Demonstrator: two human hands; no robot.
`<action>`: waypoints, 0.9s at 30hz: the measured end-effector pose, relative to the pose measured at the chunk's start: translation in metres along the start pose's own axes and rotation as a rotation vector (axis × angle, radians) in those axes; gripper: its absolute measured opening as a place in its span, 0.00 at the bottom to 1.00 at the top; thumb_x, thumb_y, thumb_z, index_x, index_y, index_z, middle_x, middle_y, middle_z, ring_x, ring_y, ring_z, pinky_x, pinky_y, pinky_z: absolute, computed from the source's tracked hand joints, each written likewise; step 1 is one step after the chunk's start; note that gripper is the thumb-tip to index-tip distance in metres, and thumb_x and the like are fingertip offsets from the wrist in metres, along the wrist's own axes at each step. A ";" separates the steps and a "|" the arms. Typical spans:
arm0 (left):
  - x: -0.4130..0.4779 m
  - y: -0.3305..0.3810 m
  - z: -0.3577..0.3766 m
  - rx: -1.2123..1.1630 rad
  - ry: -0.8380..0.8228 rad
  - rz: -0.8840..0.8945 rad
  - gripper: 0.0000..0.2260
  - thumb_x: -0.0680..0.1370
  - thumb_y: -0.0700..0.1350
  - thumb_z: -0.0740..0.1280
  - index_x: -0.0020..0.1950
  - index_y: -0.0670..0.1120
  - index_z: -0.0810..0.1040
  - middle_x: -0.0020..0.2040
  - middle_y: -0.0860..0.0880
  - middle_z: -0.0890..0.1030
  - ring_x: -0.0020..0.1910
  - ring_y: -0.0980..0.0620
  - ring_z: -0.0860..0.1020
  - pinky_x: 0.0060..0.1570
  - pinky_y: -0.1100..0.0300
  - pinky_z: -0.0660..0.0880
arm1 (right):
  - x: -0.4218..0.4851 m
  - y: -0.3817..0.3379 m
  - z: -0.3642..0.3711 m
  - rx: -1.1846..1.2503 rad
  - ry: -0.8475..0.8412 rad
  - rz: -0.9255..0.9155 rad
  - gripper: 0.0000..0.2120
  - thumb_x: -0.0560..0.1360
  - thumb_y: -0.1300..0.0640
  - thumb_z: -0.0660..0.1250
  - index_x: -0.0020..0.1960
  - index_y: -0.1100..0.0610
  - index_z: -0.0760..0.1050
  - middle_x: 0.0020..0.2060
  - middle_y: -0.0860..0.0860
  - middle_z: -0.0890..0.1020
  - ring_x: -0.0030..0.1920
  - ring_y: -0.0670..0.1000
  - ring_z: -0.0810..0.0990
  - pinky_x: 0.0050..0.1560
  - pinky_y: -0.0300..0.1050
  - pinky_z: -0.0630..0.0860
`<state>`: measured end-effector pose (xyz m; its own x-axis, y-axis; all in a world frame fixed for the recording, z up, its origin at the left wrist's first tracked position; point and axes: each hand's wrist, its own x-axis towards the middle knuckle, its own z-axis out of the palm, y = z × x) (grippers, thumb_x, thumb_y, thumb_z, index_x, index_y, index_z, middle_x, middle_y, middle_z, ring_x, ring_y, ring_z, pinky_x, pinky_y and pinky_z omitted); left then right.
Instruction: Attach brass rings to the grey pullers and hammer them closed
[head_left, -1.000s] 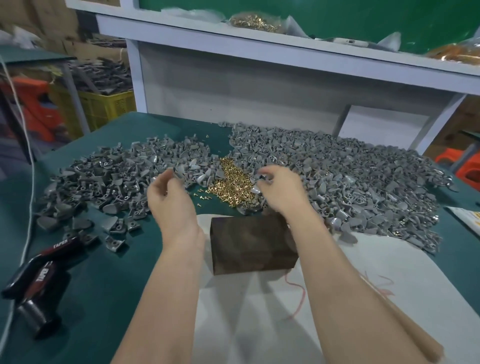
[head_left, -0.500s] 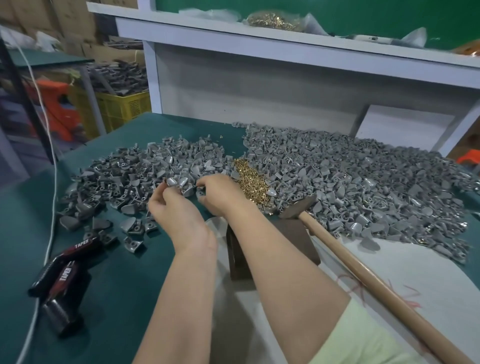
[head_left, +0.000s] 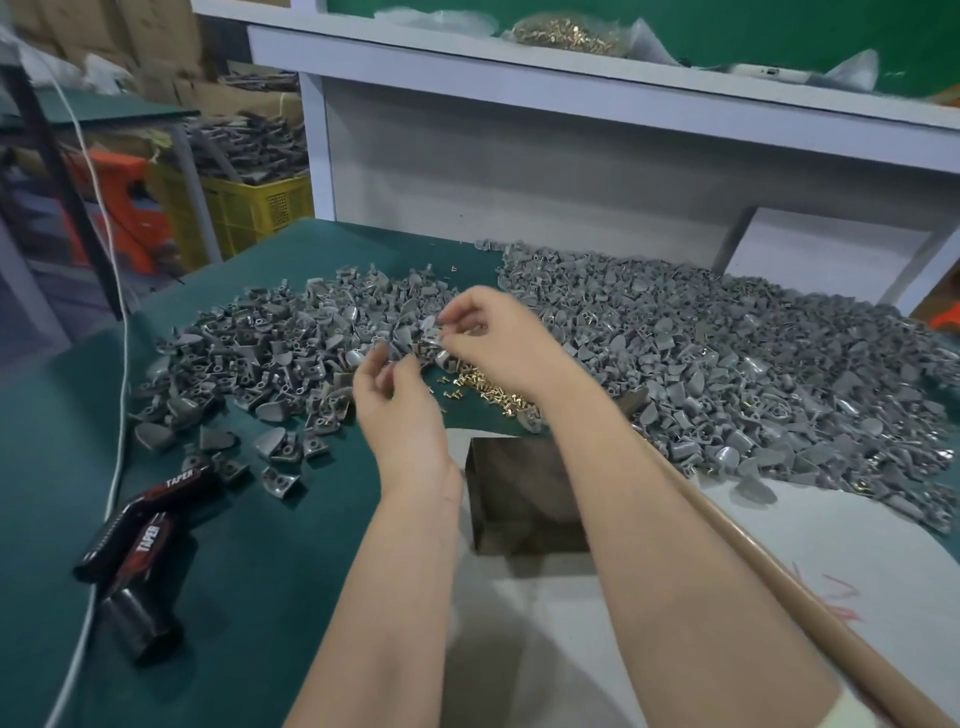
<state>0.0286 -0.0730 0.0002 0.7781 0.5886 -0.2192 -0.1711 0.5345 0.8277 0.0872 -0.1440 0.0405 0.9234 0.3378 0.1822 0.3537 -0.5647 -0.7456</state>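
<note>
Pinching a puller (head_left: 432, 333), right hand (head_left: 501, 345) flanks left hand (head_left: 402, 415).

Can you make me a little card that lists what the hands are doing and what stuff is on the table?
right hand: pinches a grey puller
left hand: just below it, fingers blurred, hold unclear
left pile: grey pullers
right pile: more pullers, bigger
brass rings: small heap between the piles
dark block: between the forearms
hammer handle: lying beside the right arm, unheld
red-black tool: far left
</note>
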 end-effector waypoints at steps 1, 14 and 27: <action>-0.002 -0.001 0.001 0.013 -0.052 -0.009 0.08 0.79 0.42 0.61 0.56 0.54 0.74 0.46 0.56 0.76 0.45 0.60 0.75 0.48 0.64 0.68 | -0.007 -0.003 -0.010 0.021 -0.030 -0.030 0.07 0.74 0.62 0.68 0.48 0.52 0.75 0.44 0.47 0.80 0.47 0.49 0.80 0.48 0.40 0.76; -0.005 0.005 0.003 -0.192 -0.015 0.083 0.06 0.79 0.38 0.65 0.43 0.45 0.73 0.42 0.48 0.79 0.41 0.57 0.80 0.41 0.70 0.76 | 0.000 0.009 -0.002 0.105 0.076 0.073 0.08 0.75 0.61 0.67 0.53 0.54 0.78 0.51 0.50 0.82 0.52 0.50 0.81 0.58 0.47 0.76; 0.001 0.003 0.003 -0.296 0.056 0.102 0.05 0.80 0.35 0.62 0.46 0.43 0.73 0.47 0.46 0.77 0.44 0.57 0.80 0.43 0.71 0.76 | 0.037 0.043 0.055 -0.678 -0.204 0.233 0.09 0.74 0.62 0.65 0.53 0.60 0.78 0.56 0.57 0.79 0.53 0.57 0.79 0.50 0.42 0.74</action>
<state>0.0302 -0.0728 0.0036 0.7149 0.6764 -0.1771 -0.4219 0.6193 0.6622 0.1285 -0.1143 -0.0201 0.9631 0.2482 -0.1043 0.2273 -0.9572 -0.1790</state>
